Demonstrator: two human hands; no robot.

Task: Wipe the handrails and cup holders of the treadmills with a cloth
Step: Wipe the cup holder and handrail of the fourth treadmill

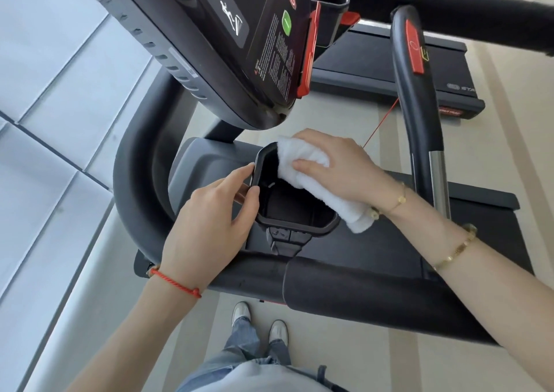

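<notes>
Person stands at the front of a treadmill, facing the console. Right hand grips a folded white cloth, fingers curled over the top, thumb on the near side; cloth is pressed against the right wall and rim of the black cup holder, its lower end hanging past the holder's right edge. Left hand grasps the holder's left rim, thumb on the inner edge, fingers wrapped round the outside. Holder sits in the grey tray below the console, just behind the padded front handrail, which runs across in front of the person. Curved left handrail loops round the tray's left side. Right upright handle carries a red tab, well clear of both hands. Red cord bracelet on left wrist, gold bracelets on right forearm. White shoes on the floor below.
</notes>
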